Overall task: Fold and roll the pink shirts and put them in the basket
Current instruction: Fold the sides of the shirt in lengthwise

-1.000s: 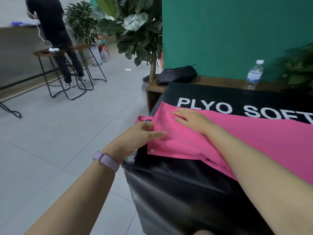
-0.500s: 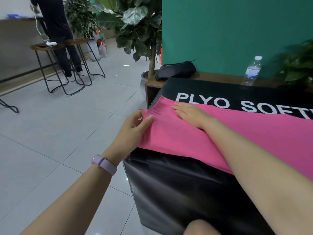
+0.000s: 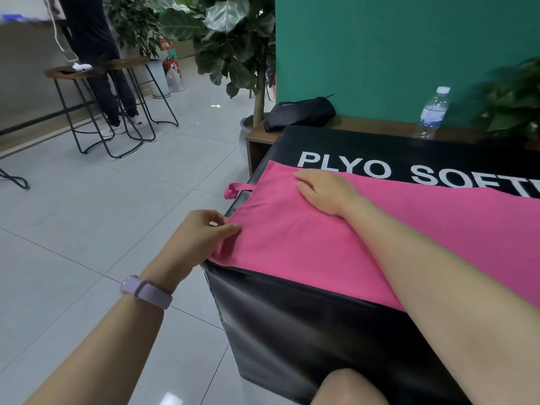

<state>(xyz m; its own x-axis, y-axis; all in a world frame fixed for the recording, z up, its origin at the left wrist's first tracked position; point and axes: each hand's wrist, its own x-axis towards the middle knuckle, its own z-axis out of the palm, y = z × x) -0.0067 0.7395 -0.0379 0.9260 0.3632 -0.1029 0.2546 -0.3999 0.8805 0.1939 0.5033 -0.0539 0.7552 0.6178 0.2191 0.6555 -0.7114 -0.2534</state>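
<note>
A pink shirt point(image 3: 295, 238) lies flat on a black padded box point(image 3: 292, 331) with white lettering, reaching the box's left edge. A small pink loop point(image 3: 233, 190) hangs over that edge. My left hand point(image 3: 201, 235), with a lilac wristband, pinches the shirt's left edge near the front corner. My right hand point(image 3: 324, 191) lies flat, palm down, on the shirt near its far left corner. No basket is in view.
A wooden bench point(image 3: 365, 125) behind the box holds a black pouch point(image 3: 301, 114) and a water bottle point(image 3: 432, 114). A potted plant point(image 3: 233, 48) stands at the bench's left end. Two stools point(image 3: 96, 106) and a standing person point(image 3: 96, 54) are far left on the tiled floor.
The folded-over shirt edge got smoothed flat. My left hand slid toward me along the left edge; my right hand stayed pressing on the cloth.
</note>
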